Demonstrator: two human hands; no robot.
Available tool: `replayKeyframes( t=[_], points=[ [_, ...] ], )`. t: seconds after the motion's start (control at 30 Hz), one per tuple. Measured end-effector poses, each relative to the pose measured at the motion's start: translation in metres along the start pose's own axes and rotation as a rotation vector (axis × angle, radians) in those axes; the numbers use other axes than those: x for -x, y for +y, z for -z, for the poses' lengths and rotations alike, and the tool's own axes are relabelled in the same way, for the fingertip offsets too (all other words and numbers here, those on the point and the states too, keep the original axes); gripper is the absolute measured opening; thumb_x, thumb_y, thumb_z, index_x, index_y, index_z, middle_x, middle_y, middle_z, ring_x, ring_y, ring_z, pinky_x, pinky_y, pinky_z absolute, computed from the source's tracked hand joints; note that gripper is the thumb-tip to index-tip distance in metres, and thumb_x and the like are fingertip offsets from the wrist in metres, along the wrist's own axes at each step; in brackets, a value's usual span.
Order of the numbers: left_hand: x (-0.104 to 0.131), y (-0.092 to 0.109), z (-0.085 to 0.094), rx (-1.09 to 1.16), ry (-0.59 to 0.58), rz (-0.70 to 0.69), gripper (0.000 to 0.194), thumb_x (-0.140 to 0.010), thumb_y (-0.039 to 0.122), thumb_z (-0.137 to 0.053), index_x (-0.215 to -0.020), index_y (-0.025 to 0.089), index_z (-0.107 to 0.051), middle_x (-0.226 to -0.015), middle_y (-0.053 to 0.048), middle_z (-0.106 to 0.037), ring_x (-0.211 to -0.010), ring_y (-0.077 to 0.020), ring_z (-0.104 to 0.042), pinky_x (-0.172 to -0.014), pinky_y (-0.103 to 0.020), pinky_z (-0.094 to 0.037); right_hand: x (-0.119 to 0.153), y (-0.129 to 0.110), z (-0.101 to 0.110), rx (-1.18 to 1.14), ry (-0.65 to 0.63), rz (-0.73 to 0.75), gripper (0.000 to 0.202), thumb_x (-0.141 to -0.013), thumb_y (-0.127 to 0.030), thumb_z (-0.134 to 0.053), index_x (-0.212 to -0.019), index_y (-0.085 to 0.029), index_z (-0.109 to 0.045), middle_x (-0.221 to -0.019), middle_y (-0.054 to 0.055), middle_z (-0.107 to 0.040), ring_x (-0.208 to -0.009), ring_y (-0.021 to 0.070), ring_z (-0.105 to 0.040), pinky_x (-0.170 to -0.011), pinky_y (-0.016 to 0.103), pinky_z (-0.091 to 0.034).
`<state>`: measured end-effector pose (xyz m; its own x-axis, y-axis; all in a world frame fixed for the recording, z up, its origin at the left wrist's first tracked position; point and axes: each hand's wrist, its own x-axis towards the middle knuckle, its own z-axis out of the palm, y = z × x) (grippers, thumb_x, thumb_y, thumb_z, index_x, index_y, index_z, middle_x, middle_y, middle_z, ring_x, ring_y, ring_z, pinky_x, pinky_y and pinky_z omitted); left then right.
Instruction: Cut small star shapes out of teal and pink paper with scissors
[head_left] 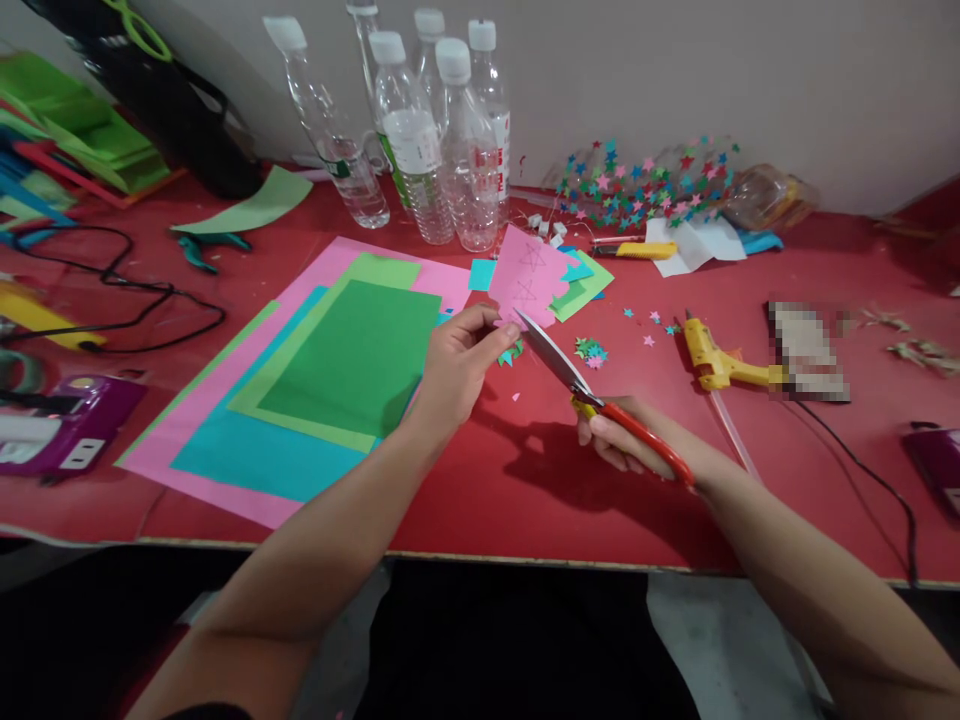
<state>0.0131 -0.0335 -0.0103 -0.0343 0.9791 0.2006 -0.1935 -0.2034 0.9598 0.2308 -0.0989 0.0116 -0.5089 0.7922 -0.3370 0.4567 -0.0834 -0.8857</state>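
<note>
Plain grey wall (pixel 675 70) across the back – smooth-looking, duller toward the right. Wide red table (pixel 570 520) set along it, running past both sides of the view; glossy top, thin pale-brown front edge (pixel 525 560), whitish at far left. Pale grey floor (pixel 724 645) below, dark patch under the table at left – dim indoor light, soft shadows on tabletop

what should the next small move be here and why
Probably steer the scissors along the lower drawn star on the pink paper: its outline looks uncut, the left hand pinches the paper's lower edge, and the right hand holds the scissors, tips close by.
</note>
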Motion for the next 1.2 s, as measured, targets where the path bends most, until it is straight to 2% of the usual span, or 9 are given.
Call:
replayKeyframes(
  t=[0.5,0.77,1.03,1.2],
  points=[
    [0.0007,0.0053,-0.0012,-0.010,0.002,0.030,0.008,-0.070,0.021,-0.071,-0.066,0.018,-0.065,-0.060,0.004,-0.056,-0.053,-0.0057,-0.046,-0.053,-0.020,-0.039,-0.0039,0.0004,-0.0059,-0.032,0.065,-0.078,0.056,-0.081,-0.071,-0.044,-0.068,-0.018,-0.049,-0.040,-0.006,-0.043,-0.033,0.0052,-0.036,-0.034,0.018,-0.030],
    [-0.0004,0.0071,-0.0021,0.025,0.003,0.072,0.008,-0.068,0.020,-0.071,-0.065,0.018,-0.064,-0.061,0.004,-0.056,-0.054,-0.0059,-0.048,-0.053,-0.019,-0.040,-0.0040,-0.0022,-0.0047,-0.030,0.068,-0.080,0.052,-0.083,-0.067,-0.046,-0.067,-0.018,-0.048,-0.039,-0.006,-0.043,-0.033,0.0057,-0.036,-0.034,0.018,-0.029],
    [-0.0012,0.0096,-0.0005,0.015,-0.018,0.096,0.009,-0.067,0.021,-0.072,-0.064,0.017,-0.064,-0.061,0.004,-0.057,-0.054,-0.0060,-0.047,-0.053,-0.020,-0.040,-0.0046,-0.0030,-0.0041,-0.040,0.064,-0.174,0.046,-0.082,-0.062,-0.052,-0.068,-0.018,-0.048,-0.039,-0.007,-0.043,-0.031,0.0052,-0.037,-0.033,0.016,-0.029],
    [-0.0012,0.0095,-0.0013,0.027,-0.027,0.096,0.010,-0.068,0.021,-0.071,-0.064,0.017,-0.063,-0.059,0.005,-0.055,-0.053,-0.0048,-0.045,-0.053,-0.019,-0.038,-0.0050,-0.0026,-0.0039,-0.052,0.051,-0.169,0.045,-0.083,-0.061,-0.051,-0.069,-0.019,-0.047,-0.040,-0.007,-0.043,-0.032,0.0053,-0.037,-0.032,0.016,-0.029]
  ],
)
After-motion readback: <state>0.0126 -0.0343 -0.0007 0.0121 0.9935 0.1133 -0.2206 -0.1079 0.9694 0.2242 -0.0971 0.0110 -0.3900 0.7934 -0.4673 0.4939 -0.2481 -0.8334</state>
